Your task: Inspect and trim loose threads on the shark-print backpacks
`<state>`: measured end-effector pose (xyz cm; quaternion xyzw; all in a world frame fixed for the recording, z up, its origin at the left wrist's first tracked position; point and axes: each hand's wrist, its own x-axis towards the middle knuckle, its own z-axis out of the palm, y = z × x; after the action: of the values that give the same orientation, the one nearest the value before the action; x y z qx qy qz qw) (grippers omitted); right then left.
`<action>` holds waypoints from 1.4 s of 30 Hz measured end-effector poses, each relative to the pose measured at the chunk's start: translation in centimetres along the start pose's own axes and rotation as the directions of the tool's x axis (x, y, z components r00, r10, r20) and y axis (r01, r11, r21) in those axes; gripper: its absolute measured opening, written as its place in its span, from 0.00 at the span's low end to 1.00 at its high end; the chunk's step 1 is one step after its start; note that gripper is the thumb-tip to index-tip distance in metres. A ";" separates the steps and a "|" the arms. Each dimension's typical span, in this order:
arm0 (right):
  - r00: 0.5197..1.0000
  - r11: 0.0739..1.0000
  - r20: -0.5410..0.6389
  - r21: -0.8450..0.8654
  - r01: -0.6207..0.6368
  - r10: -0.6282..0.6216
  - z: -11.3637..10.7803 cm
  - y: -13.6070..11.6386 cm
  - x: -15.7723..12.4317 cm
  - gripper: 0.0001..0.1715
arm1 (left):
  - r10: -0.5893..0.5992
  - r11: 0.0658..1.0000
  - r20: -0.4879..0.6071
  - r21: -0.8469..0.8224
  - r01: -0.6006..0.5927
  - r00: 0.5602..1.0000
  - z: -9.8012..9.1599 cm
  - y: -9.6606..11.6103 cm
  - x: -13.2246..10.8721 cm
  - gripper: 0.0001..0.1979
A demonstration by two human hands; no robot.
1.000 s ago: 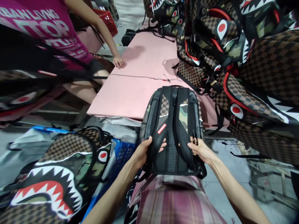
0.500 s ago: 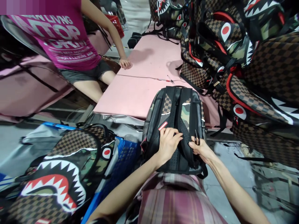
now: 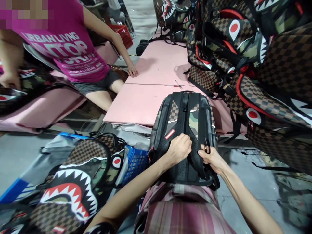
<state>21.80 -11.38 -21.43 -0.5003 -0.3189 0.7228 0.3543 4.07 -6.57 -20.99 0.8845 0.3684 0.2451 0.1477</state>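
A black backpack point(image 3: 184, 130) rests on my lap against the table edge, its padded back and shoulder straps facing up, with checkered and camouflage patches. My left hand point(image 3: 179, 148) is closed over the middle of the back panel; whatever its curled fingers pinch is hidden. My right hand point(image 3: 211, 157) grips the edge of the right shoulder strap point(image 3: 196, 159) between thumb and fingers. Small dark scissors point(image 3: 207, 148) stick up from that same hand, thin blades pointing away from me. A red-and-white label point(image 3: 170, 134) shows on the left strap, just beyond my left hand.
A pink-covered table point(image 3: 146, 97) lies ahead, with a small red-and-black tool point(image 3: 179, 85) on it. Checkered backpacks point(image 3: 253, 97) are heaped at right. A shark-mouth backpack point(image 3: 73, 182) lies over a blue crate point(image 3: 135, 162) at left. Another person point(image 3: 73, 48) sits beyond, one hand on the table.
My left hand's fingers have curled from spread to closed, uncovering more of the red-and-white label. My right hand keeps its hold on the strap. The view has shifted slightly left.
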 end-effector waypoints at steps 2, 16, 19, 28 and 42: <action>1.000 0.999 0.029 -0.051 0.010 -0.009 -0.2 -0.1 -0.1 0.28 | -0.102 0.972 0.011 -0.214 0.102 0.995 -0.2 -0.2 -0.1 0.06; 0.675 -0.398 0.389 -0.905 0.151 -0.627 1.2 -4.5 -2.1 0.08 | -0.426 0.757 0.091 -0.510 0.409 0.900 0.0 0.2 -0.2 0.06; 0.642 -0.486 0.449 -0.864 0.135 -0.621 1.8 -4.7 -1.6 0.09 | -0.431 0.764 0.083 -0.496 0.413 0.898 -0.3 0.5 -0.1 0.06; 0.614 -0.476 0.418 -0.876 0.077 -0.669 2.5 -4.4 -1.6 0.10 | -0.470 0.690 0.079 -0.589 0.421 0.879 0.3 0.3 -0.2 0.05; 0.679 -0.275 0.369 -0.929 0.248 -0.635 1.6 -4.8 -1.1 0.07 | -0.640 -0.205 0.408 -0.908 0.366 0.652 0.3 1.5 -1.1 0.11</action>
<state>21.49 -9.81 -16.46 -0.5219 -0.8355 -0.0029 0.1716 4.43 -8.47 -20.92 0.2779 0.4395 0.4281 0.7392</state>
